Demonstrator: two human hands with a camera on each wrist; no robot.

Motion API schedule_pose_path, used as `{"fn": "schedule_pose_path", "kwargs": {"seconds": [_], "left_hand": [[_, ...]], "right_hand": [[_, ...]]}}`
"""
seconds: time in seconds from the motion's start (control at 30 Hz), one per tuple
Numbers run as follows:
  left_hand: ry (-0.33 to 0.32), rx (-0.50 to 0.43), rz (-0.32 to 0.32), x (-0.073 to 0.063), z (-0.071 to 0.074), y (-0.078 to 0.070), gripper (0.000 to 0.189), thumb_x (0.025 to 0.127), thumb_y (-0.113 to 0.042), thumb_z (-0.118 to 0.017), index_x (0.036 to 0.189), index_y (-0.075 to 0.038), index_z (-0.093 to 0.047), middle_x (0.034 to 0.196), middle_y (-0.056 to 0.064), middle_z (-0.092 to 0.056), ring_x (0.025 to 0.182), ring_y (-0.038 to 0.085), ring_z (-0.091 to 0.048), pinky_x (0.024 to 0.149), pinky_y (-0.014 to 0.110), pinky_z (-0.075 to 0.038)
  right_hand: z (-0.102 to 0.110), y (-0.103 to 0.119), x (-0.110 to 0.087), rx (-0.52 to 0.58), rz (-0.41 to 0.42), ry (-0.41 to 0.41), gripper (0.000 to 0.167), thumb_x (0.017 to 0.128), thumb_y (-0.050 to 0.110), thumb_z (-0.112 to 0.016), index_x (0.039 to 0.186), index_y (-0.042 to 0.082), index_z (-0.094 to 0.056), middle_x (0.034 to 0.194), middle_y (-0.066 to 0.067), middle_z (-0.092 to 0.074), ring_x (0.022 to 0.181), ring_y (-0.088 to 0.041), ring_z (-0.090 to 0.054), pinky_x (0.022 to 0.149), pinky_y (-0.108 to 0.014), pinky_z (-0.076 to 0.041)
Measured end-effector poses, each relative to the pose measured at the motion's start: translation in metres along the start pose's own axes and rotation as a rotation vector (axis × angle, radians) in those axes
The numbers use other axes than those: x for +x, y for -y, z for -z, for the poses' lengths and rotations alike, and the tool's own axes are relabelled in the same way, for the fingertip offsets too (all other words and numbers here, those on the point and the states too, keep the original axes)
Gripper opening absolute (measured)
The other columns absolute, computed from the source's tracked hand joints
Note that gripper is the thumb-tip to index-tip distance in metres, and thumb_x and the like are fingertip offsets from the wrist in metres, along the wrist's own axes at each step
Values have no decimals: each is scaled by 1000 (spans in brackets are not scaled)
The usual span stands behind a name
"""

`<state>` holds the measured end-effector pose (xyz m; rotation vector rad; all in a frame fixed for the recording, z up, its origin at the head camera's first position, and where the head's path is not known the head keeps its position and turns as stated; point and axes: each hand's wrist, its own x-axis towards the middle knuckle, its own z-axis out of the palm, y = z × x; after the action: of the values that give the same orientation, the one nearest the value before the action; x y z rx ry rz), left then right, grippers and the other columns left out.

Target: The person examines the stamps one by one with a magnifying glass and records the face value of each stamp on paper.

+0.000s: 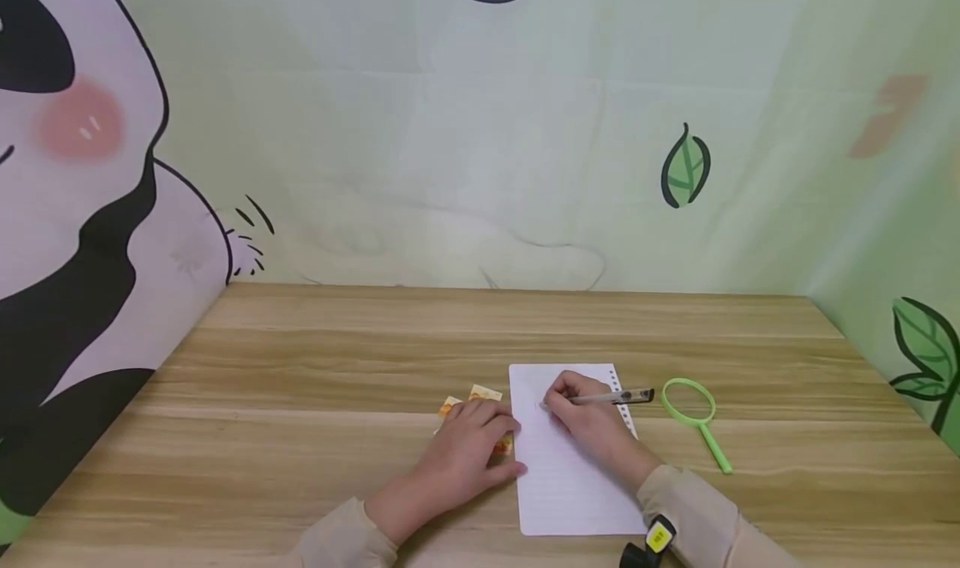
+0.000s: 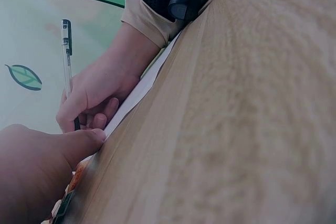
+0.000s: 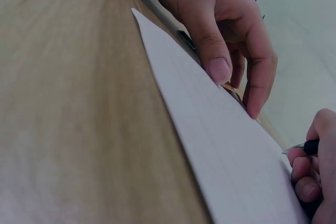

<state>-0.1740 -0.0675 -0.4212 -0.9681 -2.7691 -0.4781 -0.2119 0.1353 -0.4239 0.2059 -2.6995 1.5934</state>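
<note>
My right hand (image 1: 596, 428) pinches a clear-barrelled pen (image 1: 630, 396) with a black cap end. Its tip meets a white lined sheet of paper (image 1: 566, 497) with punched holes along its right edge. In the right wrist view the pen's metal point (image 3: 294, 149) is at the far edge of the page. My left hand (image 1: 468, 447) lies at the sheet's left edge, thumb and fingertips touching that side, fingers loosely bent. Beneath this hand are several small yellow-orange printed cards (image 1: 486, 393), partly hidden. In the left wrist view its thumb (image 2: 84, 142) sits by the paper's edge.
A green magnifying glass (image 1: 703, 424) lies to the right of the sheet on the wood-grain table (image 1: 337, 359). Behind stands a pale green backdrop (image 1: 450, 176) printed with a panda and leaves. A black camera (image 2: 184, 3) is strapped to the right wrist.
</note>
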Motion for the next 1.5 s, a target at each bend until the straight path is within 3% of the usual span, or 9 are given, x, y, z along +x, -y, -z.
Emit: {"fn": "schedule_pose_path", "kwargs": {"seconds": [0.47,0.7,1.0,1.27,1.5], "left_hand": [[13,4,7,-1,2,-1,43,83,-44,-70,113,-14,-65,126,1,-59,121,19,-51,103,41,-41],[-1,6,8,0,2,0,42,83,-44,-71,111,-14,-65,125,2,-60,120,19,-52,102,42,-42],[9,-5,11,0,1,-1,42,83,-43,-71,112,-14,-65,125,2,-59,120,19,-52,102,42,-42],[0,6,5,0,1,0,42,82,-44,-71,111,-14,-65,125,2,-60,120,19,-52,102,41,-42],[-4,-7,1,0,0,1,41,82,-43,-71,110,-14,-65,124,2,-60,120,19,-52,101,42,-42]], "right_hand": [[-1,-1,0,-71,34,-21,12,84,9,-58,73,11,-59,61,2,-54,62,-11,-49,57,-19,-39],[-1,0,0,-59,54,11,11,88,11,-59,76,11,-60,70,0,-58,70,-13,-50,64,-19,-40],[-1,0,-1,-93,-2,-92,11,85,10,-58,75,10,-61,64,0,-59,65,-13,-50,61,-20,-40],[-1,1,-1,-148,-6,-98,10,83,11,-58,73,12,-60,67,1,-59,68,-13,-49,64,-21,-39],[-1,0,-1,-109,-17,-92,11,84,11,-57,74,11,-60,64,0,-58,65,-13,-50,61,-20,-39]]}}
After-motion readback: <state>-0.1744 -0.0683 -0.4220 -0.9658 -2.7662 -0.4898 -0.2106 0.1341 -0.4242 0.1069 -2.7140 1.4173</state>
